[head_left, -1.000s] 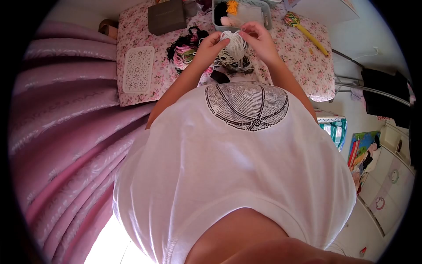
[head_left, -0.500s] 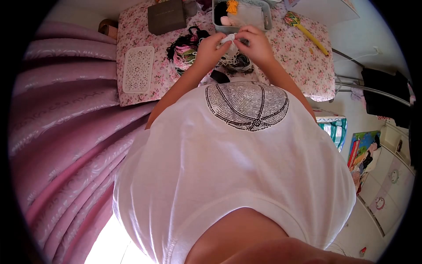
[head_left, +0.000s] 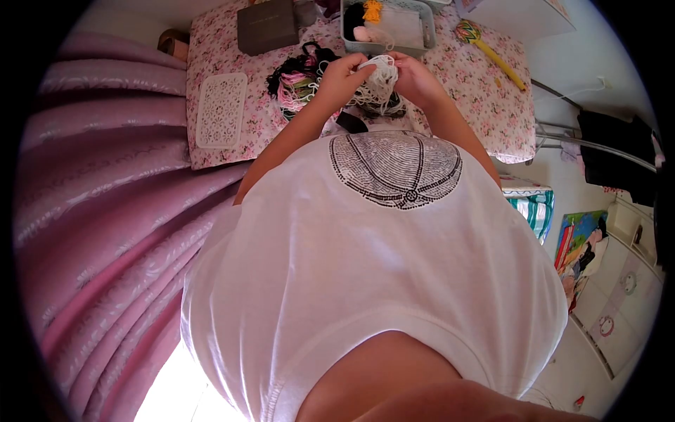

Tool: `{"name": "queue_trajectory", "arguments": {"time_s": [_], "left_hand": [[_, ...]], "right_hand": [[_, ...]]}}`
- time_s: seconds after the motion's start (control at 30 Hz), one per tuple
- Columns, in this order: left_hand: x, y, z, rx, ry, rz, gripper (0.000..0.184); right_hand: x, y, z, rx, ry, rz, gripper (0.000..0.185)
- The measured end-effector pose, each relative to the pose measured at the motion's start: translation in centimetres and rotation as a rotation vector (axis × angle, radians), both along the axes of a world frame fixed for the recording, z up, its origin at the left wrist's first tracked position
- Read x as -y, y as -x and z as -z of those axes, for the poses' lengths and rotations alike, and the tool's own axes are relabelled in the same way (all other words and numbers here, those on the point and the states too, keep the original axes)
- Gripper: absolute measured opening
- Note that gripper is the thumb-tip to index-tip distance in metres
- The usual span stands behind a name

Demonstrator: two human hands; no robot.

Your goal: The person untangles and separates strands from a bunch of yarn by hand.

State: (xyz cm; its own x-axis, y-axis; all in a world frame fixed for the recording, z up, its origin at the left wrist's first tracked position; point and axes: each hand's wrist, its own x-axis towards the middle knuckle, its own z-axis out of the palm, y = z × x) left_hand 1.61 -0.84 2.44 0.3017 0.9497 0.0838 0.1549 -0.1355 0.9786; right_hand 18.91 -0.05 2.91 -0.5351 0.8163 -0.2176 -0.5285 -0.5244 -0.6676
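Note:
White yarn (head_left: 382, 79) in a loose bundle of loops hangs between my two hands above the table. My left hand (head_left: 342, 79) pinches it from the left with thumb and fingers. On the other side, the fingertips of my right hand (head_left: 419, 80) grip the upper right of the loops. Beneath and to the left lies a tangled heap of pink, green and black yarn (head_left: 295, 90), partly covered by my left hand and forearm. More dark yarn (head_left: 387, 111) shows just under the white bundle.
A grey basket (head_left: 431, 32) holding yarn balls stands behind my hands. On the flowered tablecloth (head_left: 485, 116) are a dark box (head_left: 267, 28), a white lace-patterned tray (head_left: 221, 111) and a yellow stick with a multicoloured head (head_left: 496, 58). Pink curtains (head_left: 105, 141) hang at the left.
My hands have moved slightly apart. The white yarn, bunched tightly between my fingers before, now spreads into visible loose loops.

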Motion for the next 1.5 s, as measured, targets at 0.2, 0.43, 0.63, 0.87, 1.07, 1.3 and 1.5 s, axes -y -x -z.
{"name": "queue_trajectory", "arguments": {"time_s": [0.2, 0.43, 0.63, 0.87, 1.07, 1.3, 1.5], "left_hand": [[-0.2, -0.1, 0.4, 0.101, 0.129, 0.037, 0.017], [-0.4, 0.9, 1.6, 0.142, 0.126, 0.007, 0.012], [-0.2, 0.5, 1.0, 0.208, 0.195, -0.002, 0.01], [0.0, 0.5, -0.2, 0.322, 0.23, -0.105, 0.011], [-0.2, 0.3, 0.9, 0.308, 0.168, -0.087, 0.011], [0.0, -0.1, 0.7, 0.276, 0.134, -0.035, 0.014], [0.2, 0.1, 0.5, 0.3, 0.172, 0.011, 0.017]], "right_hand": [[0.0, -0.5, 0.4, -0.061, 0.053, -0.034, 0.02], [-0.4, -1.4, 0.4, 0.23, -0.018, 0.018, 0.018], [0.2, -0.2, -0.3, 0.45, -0.112, 0.146, 0.014], [0.8, 0.0, -0.5, 0.739, -0.58, 0.31, 0.013], [1.0, 0.9, -0.3, 0.814, -0.612, 0.265, 0.014], [1.0, 0.6, -0.2, 0.92, -0.654, 0.215, 0.016], [1.0, 0.4, -1.3, 0.582, -0.264, 0.215, 0.015]]}}
